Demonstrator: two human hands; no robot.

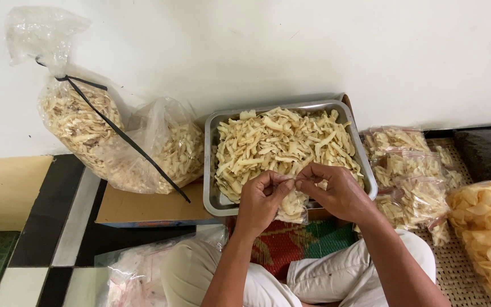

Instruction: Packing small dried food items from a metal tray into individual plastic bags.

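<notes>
A metal tray (210, 170) full of pale yellow chip strips (279, 142) sits on a cardboard sheet in front of me. Over the tray's near edge, my left hand (261, 199) and my right hand (336, 190) pinch the top of a small clear plastic bag (292, 207) filled with chips. The fingertips of both hands meet at the bag's mouth, and the bag hangs below them. My legs in light trousers are folded under the hands.
A large tied clear sack of chips (115, 142) leans against the white wall at the left. Several small filled bags (410, 176) are piled at the right on a woven mat. A big bag of round crackers (487, 233) lies far right. Empty plastic bags (137, 273) lie by my left knee.
</notes>
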